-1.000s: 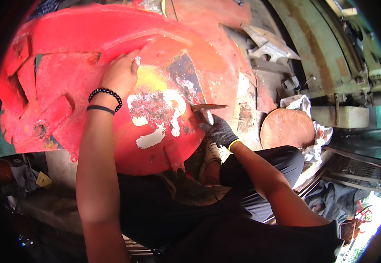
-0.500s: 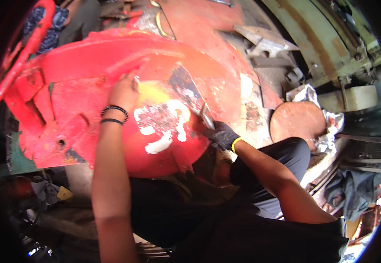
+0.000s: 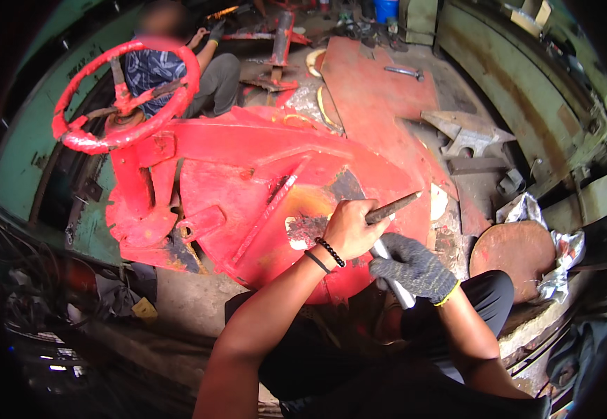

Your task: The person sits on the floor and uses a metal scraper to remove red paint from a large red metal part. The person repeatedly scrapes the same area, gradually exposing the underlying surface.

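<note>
My left hand (image 3: 351,227), bare with two dark bracelets, is closed round a dark, tapered rod (image 3: 396,207) that points to the right. Close beside it, my right hand (image 3: 415,269), in a grey knit glove, grips a silver tool handle (image 3: 403,293). Whether handle and rod are one tool, such as a chipping hammer, I cannot tell; the left fist hides where they would meet. Both hands are above the right part of a large red-painted metal body (image 3: 240,188). Below them its rounded end shows a scraped patch (image 3: 307,229) with white, yellow and bare dark areas.
A red steering wheel (image 3: 127,96) rises at the left, with a seated person (image 3: 151,70) behind it. On the right are an anvil (image 3: 467,133), a round rusty plate (image 3: 513,255) and crumpled foil (image 3: 567,262). A hammer (image 3: 405,72) lies on a red sheet (image 3: 359,77).
My left hand has left the red surface and come right, beside my right hand, closing on the rod. My right hand has lifted the tool off the red body. The view has shifted, showing more behind.
</note>
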A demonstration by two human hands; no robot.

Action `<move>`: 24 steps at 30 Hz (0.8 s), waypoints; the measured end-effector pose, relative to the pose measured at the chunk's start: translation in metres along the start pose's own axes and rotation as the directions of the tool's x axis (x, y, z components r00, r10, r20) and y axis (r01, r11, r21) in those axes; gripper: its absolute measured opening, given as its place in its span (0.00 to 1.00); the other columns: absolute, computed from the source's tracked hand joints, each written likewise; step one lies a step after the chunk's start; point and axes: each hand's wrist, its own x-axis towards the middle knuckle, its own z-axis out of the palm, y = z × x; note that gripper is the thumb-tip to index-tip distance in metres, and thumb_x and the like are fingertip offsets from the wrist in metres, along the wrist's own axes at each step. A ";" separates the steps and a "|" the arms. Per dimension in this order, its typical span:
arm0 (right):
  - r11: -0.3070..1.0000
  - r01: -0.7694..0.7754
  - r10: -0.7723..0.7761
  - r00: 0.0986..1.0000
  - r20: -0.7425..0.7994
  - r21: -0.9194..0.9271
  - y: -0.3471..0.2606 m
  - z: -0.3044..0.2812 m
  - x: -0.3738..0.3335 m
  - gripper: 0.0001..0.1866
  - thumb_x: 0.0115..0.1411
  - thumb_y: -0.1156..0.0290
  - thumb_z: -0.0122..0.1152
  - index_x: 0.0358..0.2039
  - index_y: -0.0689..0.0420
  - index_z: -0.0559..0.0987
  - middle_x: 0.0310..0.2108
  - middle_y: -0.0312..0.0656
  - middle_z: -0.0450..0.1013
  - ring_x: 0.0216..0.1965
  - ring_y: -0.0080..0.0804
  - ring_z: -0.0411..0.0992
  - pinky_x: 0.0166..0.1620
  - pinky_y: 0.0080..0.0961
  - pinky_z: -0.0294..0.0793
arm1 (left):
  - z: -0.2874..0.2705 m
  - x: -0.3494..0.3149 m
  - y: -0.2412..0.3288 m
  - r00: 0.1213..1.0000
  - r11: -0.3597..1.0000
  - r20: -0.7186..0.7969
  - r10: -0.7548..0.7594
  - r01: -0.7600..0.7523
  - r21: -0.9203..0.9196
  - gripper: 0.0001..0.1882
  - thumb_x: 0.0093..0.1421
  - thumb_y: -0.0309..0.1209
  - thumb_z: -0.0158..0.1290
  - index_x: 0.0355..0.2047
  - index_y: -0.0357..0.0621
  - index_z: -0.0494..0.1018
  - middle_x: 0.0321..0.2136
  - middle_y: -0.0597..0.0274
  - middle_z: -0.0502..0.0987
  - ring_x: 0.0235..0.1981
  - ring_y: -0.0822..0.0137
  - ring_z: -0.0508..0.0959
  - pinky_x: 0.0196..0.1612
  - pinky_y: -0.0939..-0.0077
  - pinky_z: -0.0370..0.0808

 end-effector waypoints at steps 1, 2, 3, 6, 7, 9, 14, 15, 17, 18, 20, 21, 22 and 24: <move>0.990 0.136 -0.135 0.989 -0.056 0.020 -0.006 -0.002 -0.003 0.18 0.62 0.63 0.63 0.49 0.59 0.75 0.34 0.39 0.74 0.31 0.25 0.73 0.34 0.25 0.75 | 0.000 -0.001 0.000 0.998 0.999 0.055 -0.012 0.014 -0.033 0.14 0.61 0.38 0.56 0.29 0.38 0.76 0.16 0.63 0.71 0.20 0.73 0.71 0.26 0.70 0.69; 0.966 0.257 -0.255 0.961 -0.104 0.003 -0.012 -0.007 -0.007 0.18 0.63 0.64 0.62 0.50 0.59 0.74 0.36 0.41 0.75 0.33 0.27 0.74 0.36 0.26 0.76 | -0.002 -0.002 0.000 0.999 0.994 0.043 0.032 -0.027 -0.107 0.14 0.62 0.38 0.56 0.32 0.38 0.76 0.18 0.64 0.72 0.21 0.74 0.71 0.27 0.71 0.69; 0.931 0.359 -0.364 0.922 -0.132 -0.058 -0.018 -0.015 -0.010 0.21 0.65 0.61 0.58 0.52 0.62 0.72 0.40 0.44 0.74 0.38 0.30 0.75 0.40 0.29 0.77 | -0.002 -0.003 0.001 0.996 0.984 0.036 0.082 -0.075 -0.161 0.14 0.62 0.38 0.56 0.34 0.37 0.76 0.19 0.65 0.72 0.23 0.75 0.72 0.28 0.72 0.70; 0.878 0.301 -0.182 0.929 -0.321 0.372 -0.030 -0.028 -0.015 0.28 0.67 0.55 0.52 0.59 0.63 0.67 0.52 0.49 0.72 0.49 0.40 0.74 0.50 0.39 0.76 | -0.002 -0.005 0.005 0.985 0.951 0.053 0.167 -0.146 -0.272 0.16 0.64 0.38 0.54 0.40 0.36 0.76 0.22 0.66 0.73 0.27 0.77 0.72 0.32 0.74 0.71; 0.842 0.340 -0.261 0.937 -0.234 0.419 -0.031 -0.026 -0.015 0.28 0.67 0.55 0.52 0.59 0.63 0.67 0.53 0.49 0.72 0.51 0.40 0.73 0.52 0.40 0.75 | -0.003 -0.006 0.007 0.981 0.942 0.069 0.179 -0.151 -0.301 0.17 0.64 0.38 0.54 0.43 0.36 0.75 0.23 0.66 0.73 0.28 0.77 0.72 0.33 0.74 0.71; 0.789 0.356 -0.321 0.934 -0.157 0.501 -0.031 -0.015 -0.011 0.29 0.68 0.53 0.51 0.59 0.62 0.67 0.55 0.50 0.70 0.54 0.41 0.72 0.55 0.42 0.73 | -0.003 -0.006 0.012 0.983 0.938 0.054 0.177 -0.151 -0.310 0.18 0.64 0.41 0.55 0.31 0.35 0.73 0.20 0.67 0.69 0.25 0.76 0.68 0.30 0.72 0.69; 0.604 0.319 -0.323 0.936 -0.141 0.731 -0.039 0.004 0.001 0.24 0.69 0.57 0.50 0.57 0.63 0.70 0.56 0.47 0.69 0.58 0.41 0.67 0.61 0.45 0.66 | -0.015 -0.003 0.012 0.981 0.982 0.059 0.186 -0.184 -0.039 0.25 0.64 0.46 0.54 0.19 0.38 0.68 0.13 0.60 0.63 0.18 0.70 0.66 0.24 0.65 0.66; 0.630 0.279 -0.278 0.952 -0.125 0.725 -0.043 0.005 0.002 0.24 0.69 0.57 0.50 0.57 0.63 0.70 0.56 0.46 0.69 0.58 0.41 0.67 0.61 0.45 0.66 | -0.019 -0.001 0.009 0.968 0.966 0.018 0.252 -0.252 0.051 0.25 0.64 0.47 0.53 0.20 0.37 0.70 0.13 0.55 0.65 0.18 0.68 0.69 0.25 0.64 0.67; 0.641 0.237 -0.250 0.964 -0.093 0.730 -0.051 0.007 0.003 0.24 0.69 0.57 0.50 0.57 0.62 0.70 0.56 0.46 0.69 0.58 0.41 0.67 0.61 0.46 0.66 | -0.029 0.002 0.004 0.962 0.953 0.024 0.273 -0.274 0.127 0.24 0.64 0.48 0.53 0.23 0.38 0.74 0.15 0.52 0.71 0.19 0.64 0.75 0.25 0.62 0.69; 0.583 0.210 -0.279 0.959 -0.050 0.785 -0.056 0.008 0.000 0.25 0.68 0.57 0.50 0.58 0.62 0.69 0.59 0.48 0.67 0.61 0.42 0.65 0.64 0.48 0.63 | -0.035 0.003 0.000 0.971 0.969 -0.027 0.238 -0.235 0.080 0.24 0.63 0.48 0.53 0.22 0.38 0.73 0.14 0.54 0.70 0.18 0.66 0.74 0.24 0.63 0.68; 0.593 0.254 -0.336 0.940 -0.052 0.764 -0.060 0.016 -0.007 0.27 0.66 0.57 0.53 0.60 0.63 0.68 0.59 0.49 0.67 0.63 0.44 0.63 0.64 0.49 0.61 | -0.049 0.007 -0.008 0.985 0.989 -0.088 0.148 -0.146 0.021 0.25 0.63 0.49 0.54 0.20 0.38 0.71 0.12 0.59 0.67 0.17 0.71 0.70 0.23 0.64 0.66; 0.605 0.270 -0.352 0.934 -0.053 0.749 -0.061 0.020 -0.010 0.29 0.65 0.57 0.55 0.60 0.63 0.68 0.60 0.50 0.67 0.64 0.45 0.62 0.65 0.50 0.60 | -0.056 0.010 -0.011 0.992 0.997 -0.097 0.081 -0.081 0.007 0.26 0.63 0.49 0.55 0.19 0.38 0.70 0.11 0.61 0.65 0.16 0.73 0.68 0.22 0.65 0.66; 0.635 0.322 -0.341 0.933 -0.120 0.702 -0.058 0.032 -0.019 0.31 0.65 0.58 0.55 0.62 0.64 0.65 0.61 0.51 0.65 0.65 0.45 0.60 0.68 0.46 0.55 | -0.061 0.012 -0.015 0.988 0.995 -0.124 0.097 -0.099 -0.008 0.26 0.63 0.48 0.55 0.18 0.38 0.69 0.11 0.62 0.63 0.17 0.74 0.66 0.21 0.66 0.65; 0.710 0.331 -0.304 0.940 -0.154 0.621 -0.055 0.040 -0.028 0.34 0.66 0.55 0.54 0.64 0.66 0.61 0.64 0.51 0.62 0.66 0.43 0.59 0.70 0.40 0.50 | -0.066 0.014 -0.021 0.980 0.993 -0.161 0.119 -0.116 0.026 0.27 0.63 0.47 0.55 0.18 0.37 0.67 0.11 0.64 0.62 0.16 0.75 0.64 0.20 0.67 0.63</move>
